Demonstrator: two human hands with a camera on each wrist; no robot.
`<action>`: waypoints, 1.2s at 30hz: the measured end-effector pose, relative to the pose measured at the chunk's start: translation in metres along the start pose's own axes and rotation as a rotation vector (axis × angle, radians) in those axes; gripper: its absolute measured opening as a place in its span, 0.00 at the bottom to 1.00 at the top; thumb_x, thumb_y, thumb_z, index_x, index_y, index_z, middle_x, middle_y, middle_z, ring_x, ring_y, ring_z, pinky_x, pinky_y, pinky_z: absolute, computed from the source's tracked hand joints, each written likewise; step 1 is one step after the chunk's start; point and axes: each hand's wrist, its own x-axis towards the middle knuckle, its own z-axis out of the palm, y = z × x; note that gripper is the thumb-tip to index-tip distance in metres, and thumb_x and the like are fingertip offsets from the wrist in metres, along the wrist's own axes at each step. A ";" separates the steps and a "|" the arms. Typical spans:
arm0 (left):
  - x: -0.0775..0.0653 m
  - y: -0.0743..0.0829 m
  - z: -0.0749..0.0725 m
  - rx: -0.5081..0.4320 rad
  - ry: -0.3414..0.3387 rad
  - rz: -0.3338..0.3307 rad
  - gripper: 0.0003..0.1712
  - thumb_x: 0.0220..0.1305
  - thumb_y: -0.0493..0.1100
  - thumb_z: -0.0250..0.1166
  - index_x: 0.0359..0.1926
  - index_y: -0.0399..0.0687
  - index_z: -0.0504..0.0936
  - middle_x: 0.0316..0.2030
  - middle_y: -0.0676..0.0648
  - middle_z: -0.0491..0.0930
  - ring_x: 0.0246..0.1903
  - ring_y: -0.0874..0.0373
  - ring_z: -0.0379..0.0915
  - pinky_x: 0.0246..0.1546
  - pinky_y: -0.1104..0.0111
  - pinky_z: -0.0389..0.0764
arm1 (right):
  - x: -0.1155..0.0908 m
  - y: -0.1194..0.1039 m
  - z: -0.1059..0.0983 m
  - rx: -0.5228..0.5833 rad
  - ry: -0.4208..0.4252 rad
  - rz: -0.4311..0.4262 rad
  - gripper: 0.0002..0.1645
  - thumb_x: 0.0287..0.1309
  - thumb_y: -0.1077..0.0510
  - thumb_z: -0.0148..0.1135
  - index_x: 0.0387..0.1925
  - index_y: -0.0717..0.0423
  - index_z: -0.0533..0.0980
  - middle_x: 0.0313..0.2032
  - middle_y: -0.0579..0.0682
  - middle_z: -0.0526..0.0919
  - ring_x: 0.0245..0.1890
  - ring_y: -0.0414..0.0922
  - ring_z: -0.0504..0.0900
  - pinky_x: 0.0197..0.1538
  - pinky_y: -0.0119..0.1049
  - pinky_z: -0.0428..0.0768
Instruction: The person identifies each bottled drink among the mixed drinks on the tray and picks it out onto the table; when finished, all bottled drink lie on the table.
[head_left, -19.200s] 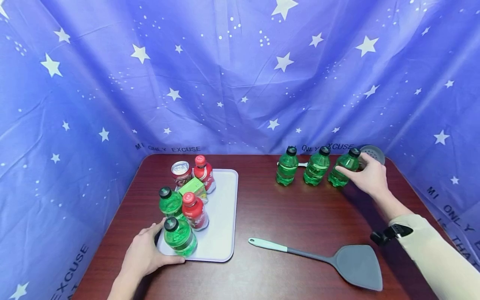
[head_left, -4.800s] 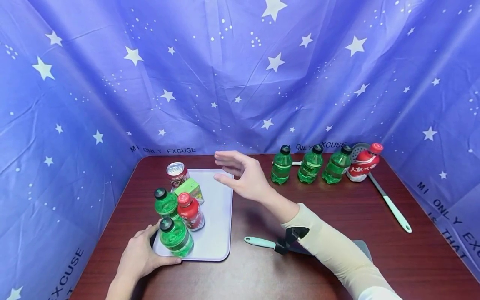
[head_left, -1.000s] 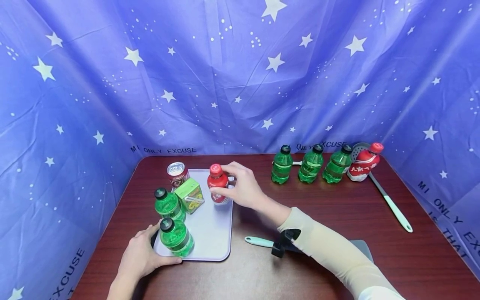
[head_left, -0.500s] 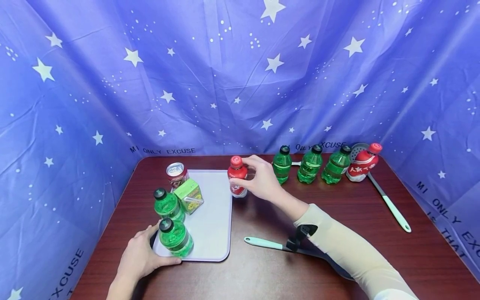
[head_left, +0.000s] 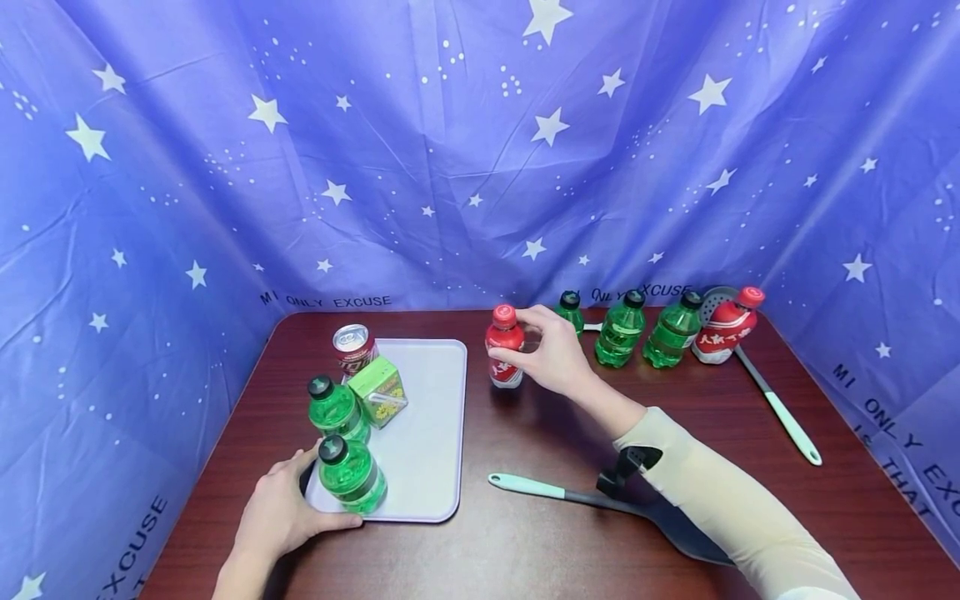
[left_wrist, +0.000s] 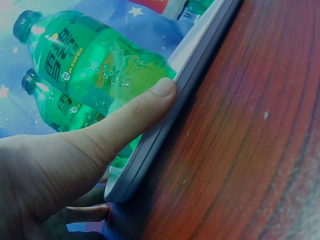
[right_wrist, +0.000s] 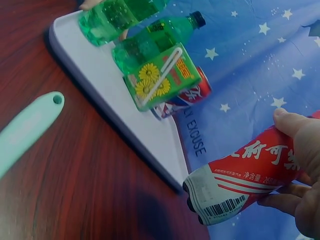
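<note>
While your left hand [head_left: 288, 512] holds the near corner of the tray [head_left: 438, 417], thumb pressed on its rim and fingers under the edge, your right hand [head_left: 551, 358] has carried the red bottle [head_left: 504, 346] off the tray. A second ago that bottle stood over the tray's far right part. Half a second ago it was at the tray's right edge. Now it is out over the bare table [head_left: 525, 533], right of the tray and just left of the row of green bottles [head_left: 618, 333], upright, your fingers and thumb wrapped round its body below the cap. From the wrist view its base looks lifted clear of the wood.

So one more red drink has left the tray, and I judge it is headed for the other red bottle [head_left: 723, 329] at the far end of that row.

On the tray remain two green bottles [head_left: 341, 433], a green carton [head_left: 381, 390] and a can [head_left: 354, 346], all along its left side. The table is dark red wood. A spatula [head_left: 600, 504] lies right of the tray's near edge, partly under your right sleeve, and a skimmer [head_left: 772, 400] lies beyond the row. Blue cloth [head_left: 480, 150] with white stars hangs round the table on three sides.
</note>
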 end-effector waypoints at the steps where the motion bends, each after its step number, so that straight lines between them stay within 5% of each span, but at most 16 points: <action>1: 0.000 0.000 0.000 -0.001 0.001 0.000 0.82 0.20 0.81 0.85 0.73 0.34 0.74 0.65 0.20 0.76 0.63 0.21 0.75 0.56 0.33 0.81 | 0.000 0.002 -0.002 -0.012 0.005 0.000 0.34 0.47 0.50 0.88 0.56 0.54 0.86 0.42 0.50 0.86 0.41 0.47 0.92 0.45 0.44 0.89; 24: 0.001 0.000 0.000 0.006 -0.003 -0.002 0.82 0.20 0.81 0.85 0.73 0.34 0.74 0.65 0.20 0.75 0.63 0.20 0.74 0.56 0.32 0.80 | -0.016 0.034 -0.049 -0.064 0.081 0.018 0.33 0.45 0.56 0.89 0.55 0.58 0.86 0.43 0.54 0.87 0.44 0.52 0.90 0.51 0.53 0.90; 36: 0.001 0.000 0.000 0.007 -0.009 -0.005 0.82 0.20 0.81 0.85 0.73 0.35 0.73 0.65 0.20 0.75 0.63 0.21 0.75 0.56 0.32 0.81 | -0.024 0.040 -0.065 -0.117 0.113 0.025 0.31 0.46 0.54 0.88 0.53 0.56 0.87 0.43 0.51 0.87 0.41 0.51 0.92 0.45 0.29 0.87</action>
